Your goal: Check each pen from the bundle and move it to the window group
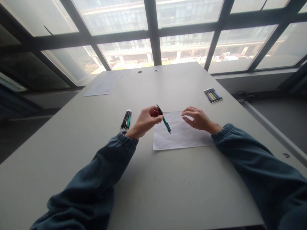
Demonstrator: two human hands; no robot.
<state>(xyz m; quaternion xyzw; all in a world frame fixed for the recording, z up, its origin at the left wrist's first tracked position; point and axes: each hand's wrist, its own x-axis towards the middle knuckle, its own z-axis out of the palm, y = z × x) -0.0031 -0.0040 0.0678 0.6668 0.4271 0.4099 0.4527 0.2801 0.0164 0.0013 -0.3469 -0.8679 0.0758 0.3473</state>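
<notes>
My left hand (146, 120) is closed on a green and black pen (164, 119), pinching it near its upper end so it slants down to the right over a white sheet of paper (180, 137). My right hand (198, 118) hovers over the right part of the sheet, fingers loosely curled and apart, holding nothing. The sheet lies flat on the grey table (153, 179).
A small group of pens (126, 119) lies left of my left hand. Several more pens (213, 95) lie in a row at the far right. Another paper (103, 85) rests at the far left corner. Large windows stand beyond the table's far edge.
</notes>
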